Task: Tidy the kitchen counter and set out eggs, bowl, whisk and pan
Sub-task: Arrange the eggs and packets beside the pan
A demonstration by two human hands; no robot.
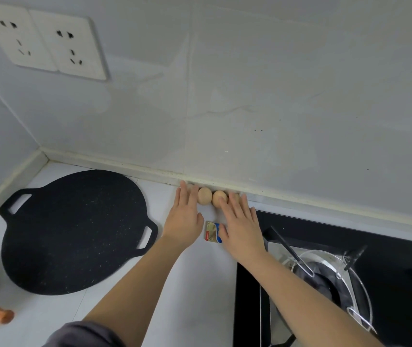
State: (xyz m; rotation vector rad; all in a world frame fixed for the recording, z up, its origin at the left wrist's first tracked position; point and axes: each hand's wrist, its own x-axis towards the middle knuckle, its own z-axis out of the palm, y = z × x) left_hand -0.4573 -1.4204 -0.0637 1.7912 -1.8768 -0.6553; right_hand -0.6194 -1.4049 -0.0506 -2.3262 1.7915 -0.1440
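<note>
Eggs [211, 198] are lying in a row against the wall [275, 121], just beyond both flat, released hands; left hand [184, 216] and right hand [243, 227] are touching them.

Two bare forearms, grey sleeve [82, 334] bunched at left elbow

Single head view: looks down and forward from above my forearms, close over counter [194, 279], facing back wall [262, 101], stove [350, 279] at right.

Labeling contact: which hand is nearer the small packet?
Right. The right hand touches the small packet's right edge; the left hand lies just left, apart from it.
</note>
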